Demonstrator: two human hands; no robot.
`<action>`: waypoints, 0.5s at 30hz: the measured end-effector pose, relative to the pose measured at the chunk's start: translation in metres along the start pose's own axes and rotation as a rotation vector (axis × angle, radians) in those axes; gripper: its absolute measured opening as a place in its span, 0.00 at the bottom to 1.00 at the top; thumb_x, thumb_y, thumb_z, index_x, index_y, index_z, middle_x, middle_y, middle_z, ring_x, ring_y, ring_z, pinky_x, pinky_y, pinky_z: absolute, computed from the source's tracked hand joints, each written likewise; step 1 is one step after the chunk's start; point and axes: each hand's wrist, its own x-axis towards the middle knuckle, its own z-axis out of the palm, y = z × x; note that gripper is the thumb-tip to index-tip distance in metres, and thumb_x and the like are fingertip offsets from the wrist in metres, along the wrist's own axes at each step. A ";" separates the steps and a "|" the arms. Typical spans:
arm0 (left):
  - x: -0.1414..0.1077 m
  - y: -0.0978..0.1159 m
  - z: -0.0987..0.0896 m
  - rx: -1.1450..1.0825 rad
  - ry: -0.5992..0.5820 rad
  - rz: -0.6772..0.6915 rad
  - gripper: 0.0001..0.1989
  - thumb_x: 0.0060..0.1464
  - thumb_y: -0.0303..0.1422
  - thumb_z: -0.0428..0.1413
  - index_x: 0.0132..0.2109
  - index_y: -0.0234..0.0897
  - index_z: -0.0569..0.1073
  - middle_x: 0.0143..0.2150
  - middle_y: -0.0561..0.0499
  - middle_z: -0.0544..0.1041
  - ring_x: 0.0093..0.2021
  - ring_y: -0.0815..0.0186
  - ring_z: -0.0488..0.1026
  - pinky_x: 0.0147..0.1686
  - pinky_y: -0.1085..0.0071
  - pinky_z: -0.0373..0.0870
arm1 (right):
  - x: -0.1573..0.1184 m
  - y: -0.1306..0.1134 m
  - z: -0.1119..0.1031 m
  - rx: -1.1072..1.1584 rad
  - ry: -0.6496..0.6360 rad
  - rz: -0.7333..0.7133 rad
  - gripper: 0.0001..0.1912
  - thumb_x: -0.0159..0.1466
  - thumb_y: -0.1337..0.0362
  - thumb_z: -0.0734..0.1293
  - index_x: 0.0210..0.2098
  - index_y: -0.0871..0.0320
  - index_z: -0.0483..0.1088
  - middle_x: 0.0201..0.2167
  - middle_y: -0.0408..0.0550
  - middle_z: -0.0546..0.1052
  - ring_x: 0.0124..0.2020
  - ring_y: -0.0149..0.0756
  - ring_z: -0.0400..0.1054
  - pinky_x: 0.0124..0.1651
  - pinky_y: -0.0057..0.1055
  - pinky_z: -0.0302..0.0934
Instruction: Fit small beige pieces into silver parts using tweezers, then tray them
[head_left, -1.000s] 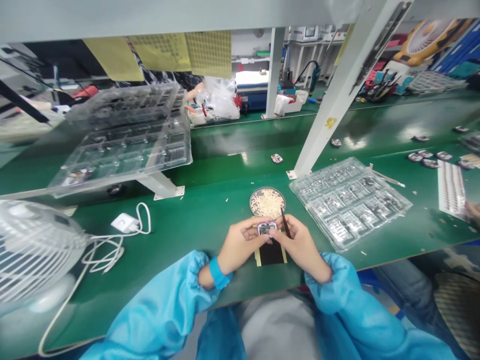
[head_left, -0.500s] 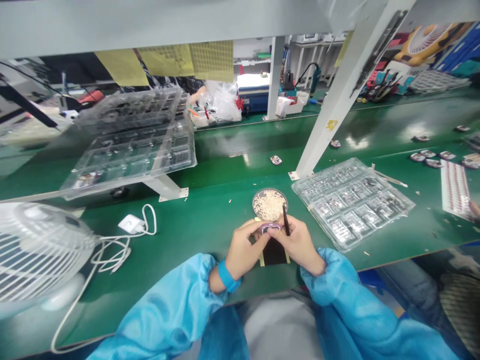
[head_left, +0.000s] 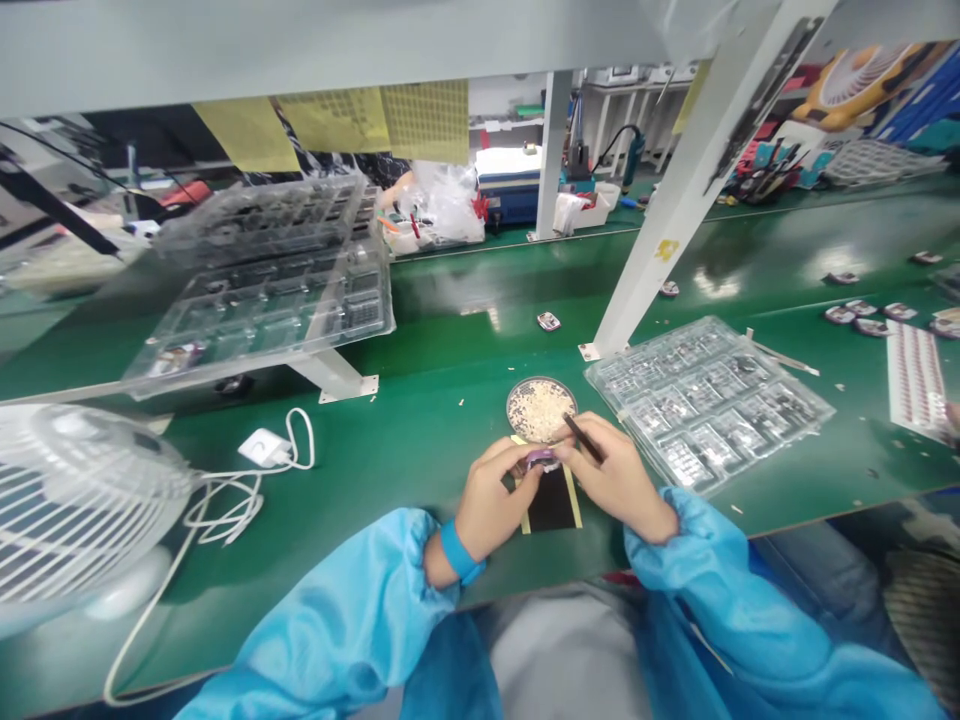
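Observation:
Between the fingertips of my left hand (head_left: 496, 500) is a small purple-rimmed device part (head_left: 541, 458), rounded at the corners. My right hand (head_left: 616, 475) is closed around slim black tweezers (head_left: 583, 437), which slant up and to the left. Its thumb and index finger are right at the part's right side; whether they touch it I cannot tell. Just beyond both hands sits a round dish (head_left: 517, 425) holding many tiny beige pieces. Under the hands lies a black mat (head_left: 551, 505) with yellow tape along its edges.
A clear compartment tray (head_left: 709, 400) with small parts lies to the right, near a slanted white post (head_left: 652, 220). One similar part (head_left: 548, 321) rests farther back. On the left are a white fan (head_left: 82, 500), a charger (head_left: 264, 447) with its cable, and stacked clear trays (head_left: 277, 290).
My right hand has shifted slightly right and turned, so the tweezers went from nearly upright to leaning left. The purple-rimmed part has tilted a little in my left hand.

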 end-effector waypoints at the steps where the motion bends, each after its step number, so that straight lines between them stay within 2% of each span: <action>1: 0.000 -0.001 0.000 0.015 0.003 0.005 0.12 0.59 0.26 0.56 0.48 0.39 0.80 0.34 0.51 0.73 0.33 0.68 0.68 0.36 0.72 0.67 | 0.001 0.000 -0.003 0.008 -0.022 -0.042 0.09 0.66 0.58 0.67 0.39 0.57 0.75 0.35 0.49 0.74 0.33 0.36 0.67 0.34 0.31 0.62; 4: -0.002 -0.003 0.000 0.040 -0.008 -0.010 0.12 0.59 0.27 0.56 0.48 0.39 0.80 0.33 0.52 0.72 0.31 0.68 0.67 0.34 0.72 0.65 | 0.001 0.004 -0.005 0.021 -0.116 -0.149 0.08 0.66 0.59 0.67 0.38 0.56 0.76 0.34 0.50 0.75 0.36 0.38 0.69 0.39 0.34 0.65; 8: -0.005 -0.003 0.001 0.028 -0.029 -0.037 0.14 0.58 0.26 0.55 0.49 0.39 0.79 0.34 0.51 0.73 0.31 0.69 0.67 0.32 0.73 0.65 | -0.003 0.013 -0.004 -0.021 -0.166 -0.241 0.08 0.66 0.60 0.69 0.44 0.54 0.77 0.37 0.50 0.75 0.38 0.38 0.71 0.40 0.34 0.67; 11: -0.005 -0.004 0.001 0.016 -0.035 -0.040 0.15 0.58 0.25 0.54 0.49 0.38 0.79 0.34 0.51 0.72 0.31 0.69 0.66 0.32 0.74 0.64 | -0.006 0.016 -0.005 -0.086 -0.210 -0.268 0.09 0.68 0.62 0.67 0.46 0.52 0.76 0.38 0.50 0.75 0.38 0.37 0.72 0.40 0.32 0.68; 15: -0.004 -0.005 0.002 0.004 -0.028 -0.058 0.14 0.57 0.25 0.54 0.48 0.38 0.79 0.34 0.52 0.71 0.30 0.69 0.65 0.32 0.74 0.64 | -0.003 0.015 -0.004 -0.150 -0.210 -0.250 0.09 0.69 0.61 0.65 0.45 0.52 0.77 0.37 0.49 0.75 0.37 0.37 0.72 0.39 0.32 0.68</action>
